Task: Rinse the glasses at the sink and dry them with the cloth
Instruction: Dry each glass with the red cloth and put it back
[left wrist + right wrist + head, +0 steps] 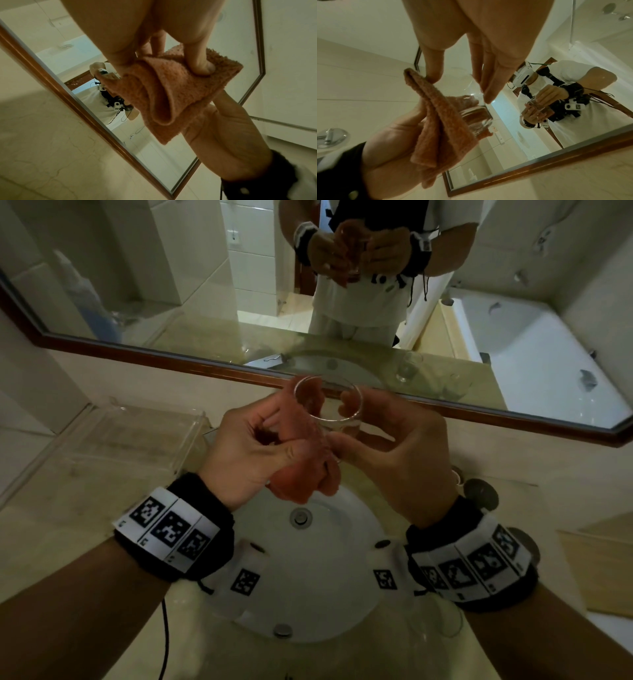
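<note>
Left hand (246, 450) grip pinched on orange cloth (301, 474), right hand (387, 453) grip clamped round glass (329, 409)

Orange cloth (301, 474), clear glass (329, 405), white sink (329, 594), brown-framed mirror (137, 350)

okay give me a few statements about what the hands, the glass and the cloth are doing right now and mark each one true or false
1. The left hand grips the orange cloth. True.
2. The glass stands on the counter. False: the right hand holds it up above the sink.
3. Part of the cloth is tucked inside the glass. True.
4. The glass is full of water. False: no water shows in it.
5. The cloth is blue. False: it is orange.
</note>
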{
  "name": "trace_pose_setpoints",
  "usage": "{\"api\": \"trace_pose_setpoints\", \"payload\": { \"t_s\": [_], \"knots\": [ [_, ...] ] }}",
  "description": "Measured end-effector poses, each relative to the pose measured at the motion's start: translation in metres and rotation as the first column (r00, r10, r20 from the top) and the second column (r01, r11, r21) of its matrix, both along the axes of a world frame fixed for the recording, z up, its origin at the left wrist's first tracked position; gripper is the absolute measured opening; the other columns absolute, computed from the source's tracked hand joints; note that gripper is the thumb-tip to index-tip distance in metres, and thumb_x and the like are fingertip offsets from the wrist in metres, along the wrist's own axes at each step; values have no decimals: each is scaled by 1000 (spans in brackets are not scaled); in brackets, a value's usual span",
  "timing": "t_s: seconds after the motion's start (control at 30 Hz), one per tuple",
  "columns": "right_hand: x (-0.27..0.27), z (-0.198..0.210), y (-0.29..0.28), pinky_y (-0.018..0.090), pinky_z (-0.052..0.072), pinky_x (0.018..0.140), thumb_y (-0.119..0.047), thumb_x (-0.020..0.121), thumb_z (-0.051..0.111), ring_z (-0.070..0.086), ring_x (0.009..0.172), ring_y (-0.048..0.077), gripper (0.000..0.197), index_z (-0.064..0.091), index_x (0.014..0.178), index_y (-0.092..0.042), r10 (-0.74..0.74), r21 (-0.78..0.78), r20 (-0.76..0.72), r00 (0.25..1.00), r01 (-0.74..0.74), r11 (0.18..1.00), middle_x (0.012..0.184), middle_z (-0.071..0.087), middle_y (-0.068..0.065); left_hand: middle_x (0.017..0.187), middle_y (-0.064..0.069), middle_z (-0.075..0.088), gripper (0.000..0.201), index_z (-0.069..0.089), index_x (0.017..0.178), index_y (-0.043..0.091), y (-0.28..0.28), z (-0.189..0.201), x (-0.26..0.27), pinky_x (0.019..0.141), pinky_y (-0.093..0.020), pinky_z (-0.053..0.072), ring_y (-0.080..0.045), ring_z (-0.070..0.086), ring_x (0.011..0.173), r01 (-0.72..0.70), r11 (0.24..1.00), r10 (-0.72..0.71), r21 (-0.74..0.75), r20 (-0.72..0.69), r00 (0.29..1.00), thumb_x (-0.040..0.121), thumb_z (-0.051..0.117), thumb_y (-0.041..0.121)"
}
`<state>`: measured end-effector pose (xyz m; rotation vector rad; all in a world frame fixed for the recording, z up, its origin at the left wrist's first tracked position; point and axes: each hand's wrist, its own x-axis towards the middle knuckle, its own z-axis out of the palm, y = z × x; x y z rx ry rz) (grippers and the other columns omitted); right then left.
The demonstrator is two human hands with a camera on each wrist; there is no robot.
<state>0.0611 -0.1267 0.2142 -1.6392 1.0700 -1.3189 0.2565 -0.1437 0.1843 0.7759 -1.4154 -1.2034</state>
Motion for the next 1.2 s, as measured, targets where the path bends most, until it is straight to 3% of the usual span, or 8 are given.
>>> {"api": "trace_pose_setpoints", "payload": {
  "t_s": [0.2, 0.33, 0.57, 0.73, 0.87, 0.93, 1.03, 1.2],
  "knots": [
    [-10, 1, -3, 38, 61, 89, -24, 65, 90, 71, 108, 19, 53, 70, 113, -23, 79, 83, 56, 995, -83, 993, 120, 68, 7, 107, -19, 74, 42, 64, 118, -5, -1, 1, 5, 88, -38, 57, -30, 73, 98, 68, 997, -69, 33, 38, 997, 77, 69, -12],
    [-23, 1, -10, 41, 57, 96, -36, 68, 88, 69, 116, 28, 66, 68, 126, -11, 238, 112, 124, 963, -251, 961, 128, 67, 17, 101, -5, 78, 48, 65, 117, 2, -2, 2, 9, 83, -28, 57, -18, 74, 93, 157, 985, -160, 71, 40, 986, 78, 60, -26],
    [-6, -3, -3, 33, 61, 86, -27, 84, 77, 74, 103, 16, 38, 70, 120, -18, 46, 53, 96, 994, -51, 997, 113, 75, 1, 107, -12, 75, 43, 72, 113, 10, 1, -3, 3, 88, -39, 57, -28, 71, 98, 94, 992, -80, 80, -166, 983, 73, 80, 24],
    [6, -2, 8, 26, 62, 80, -37, 71, 83, 70, 104, 11, 52, 63, 119, -40, -42, 13, -47, 998, 42, 999, 118, 67, 0, 103, -24, 72, 51, 65, 113, -6, 1, 2, 3, 86, -41, 58, -32, 72, 94, -18, 1000, 18, 3, -36, 999, 69, 83, 12],
    [-3, 3, 5, 29, 60, 89, -39, 75, 84, 72, 102, 11, 49, 61, 116, -51, 59, -24, -98, 993, -61, 998, 110, 71, -13, 101, -11, 76, 43, 66, 113, -4, 3, 4, 6, 84, -34, 57, -25, 73, 93, 28, 999, -27, 37, -6, 1000, 72, 76, 4],
    [-9, 4, 1, 23, 56, 90, -24, 82, 79, 71, 106, 8, 51, 58, 124, -44, 192, -3, -65, 979, -193, 981, 112, 71, -20, 104, -8, 76, 44, 66, 116, 1, 3, 4, 9, 85, -31, 56, -23, 73, 97, 90, 994, -88, 61, -26, 996, 72, 68, -4],
    [-16, 2, -4, 30, 55, 95, -6, 87, 67, 68, 118, 17, 51, 51, 134, -19, 302, 99, 62, 951, -307, 947, 126, 69, -4, 108, -7, 76, 45, 70, 117, 8, 2, 4, 9, 87, -31, 55, -22, 72, 100, 144, 987, -138, 68, -79, 987, 72, 68, -2],
    [-14, 4, -3, 26, 56, 90, -18, 93, 63, 63, 119, 15, 44, 51, 135, -14, 244, 115, -49, 969, -237, 965, 133, 61, 6, 106, -10, 75, 44, 67, 117, 3, 3, 2, 7, 88, -35, 55, -26, 72, 98, 79, 995, -73, 57, -101, 992, 73, 71, -2]
  ]
}}
